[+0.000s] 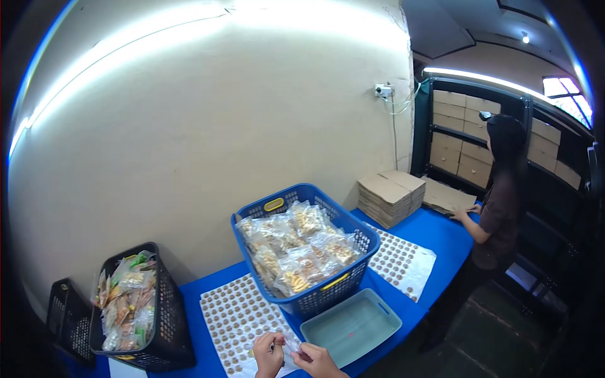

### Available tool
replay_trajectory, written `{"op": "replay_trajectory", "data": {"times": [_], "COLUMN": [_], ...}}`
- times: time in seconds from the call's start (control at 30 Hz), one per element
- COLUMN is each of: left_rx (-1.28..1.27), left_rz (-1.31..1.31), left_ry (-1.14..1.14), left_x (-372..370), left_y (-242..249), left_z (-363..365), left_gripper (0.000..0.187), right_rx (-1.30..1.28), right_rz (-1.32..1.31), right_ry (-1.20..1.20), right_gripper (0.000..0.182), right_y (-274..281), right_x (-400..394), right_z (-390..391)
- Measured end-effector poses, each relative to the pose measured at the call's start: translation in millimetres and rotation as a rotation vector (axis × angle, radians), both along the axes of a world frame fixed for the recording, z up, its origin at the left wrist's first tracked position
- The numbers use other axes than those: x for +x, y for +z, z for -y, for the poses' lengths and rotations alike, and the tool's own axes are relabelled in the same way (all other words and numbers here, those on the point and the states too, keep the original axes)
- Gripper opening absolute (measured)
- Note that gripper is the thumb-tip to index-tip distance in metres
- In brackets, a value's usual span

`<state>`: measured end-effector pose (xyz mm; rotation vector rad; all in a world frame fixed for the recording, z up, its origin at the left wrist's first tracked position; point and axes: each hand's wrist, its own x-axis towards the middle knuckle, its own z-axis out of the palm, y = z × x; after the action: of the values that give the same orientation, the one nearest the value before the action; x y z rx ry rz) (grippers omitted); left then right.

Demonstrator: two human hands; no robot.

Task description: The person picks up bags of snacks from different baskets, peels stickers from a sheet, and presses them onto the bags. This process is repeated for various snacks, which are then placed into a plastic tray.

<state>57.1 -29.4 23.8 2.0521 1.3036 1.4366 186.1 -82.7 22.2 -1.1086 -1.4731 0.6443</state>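
Down at the bottom edge, both hands are pinched together on a small clear plastic packet (287,353). The left hand (269,355) is curled around its left side, fingers closed on it, and the right hand (317,361) grips the other side, so the crinkly film sits between the two. What's inside the packet is too small to tell.

The packet is held just above a white sheet (236,318) lying flat on the blue bench (441,233), covered in neat rows of small round brown stickers or discs. A second sheet (403,261) of the same dotted kind lies further right, past the baskets.

Just right of the hands sits a shallow pale teal plastic tray (351,326), rectangular with rounded corners and a smooth finish. Behind it is a blue basket (328,293) with lattice walls and yellow handle clips, heaped with shiny clear bags of something tan and lumpy (296,249). Off to the left, a black mesh basket (167,321) holds more packets with green and orange bits showing through.

At the far end of the bench is a squared-off stack of flat brown cardboard (391,195). Another person (498,208) with long dark hair stands there in a dark top, a hand resting on more flattened cardboard (447,196).
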Motion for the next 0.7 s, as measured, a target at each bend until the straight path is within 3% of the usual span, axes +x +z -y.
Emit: {"op": "replay_trajectory", "data": {"times": [0.07,0.17,0.23,0.3,0.4,0.47,0.57,0.63,0.7], "left_rx": [0.090,0.050,0.151,-0.028,-0.089,-0.311,-0.780,-0.803,-1.078], "left_rz": [0.026,0.103,0.209,0.705,0.514,0.472,0.321,0.484,0.448], "left_ry": [0.093,0.215,0.316,0.269,0.173,0.006,-0.248,-0.588,-0.767], "left_x": [-16,-48,-62,-104,-132,-128,-117,-113,-119], "left_y": [7,10,24,33,26,4,-51,-88,-59], "left_z": [2,-5,-10,-32,-36,-28,-8,12,30], "left_gripper": [0.015,0.017,0.023,0.028,0.030,0.028,0.022,0.019,0.027], "right_rx": [0.014,-0.096,-0.170,-0.175,-0.200,-0.069,0.147,0.088,0.069], "right_rz": [0.052,-0.027,-0.032,-0.018,-0.048,0.017,0.491,0.442,0.435], "right_ry": [0.061,0.103,0.207,0.327,0.171,-0.009,-0.143,-0.087,-0.052], "right_gripper": [0.022,0.020,0.019,0.019,0.017,0.016,0.056,0.045,0.034], "right_y": [-2,13,6,-25,-22,12,11,-14,-13], "right_x": [-17,-43,-52,-59,-57,-60,-79,-105,-122], "right_z": [-2,5,11,19,26,31,38,40,47]}}
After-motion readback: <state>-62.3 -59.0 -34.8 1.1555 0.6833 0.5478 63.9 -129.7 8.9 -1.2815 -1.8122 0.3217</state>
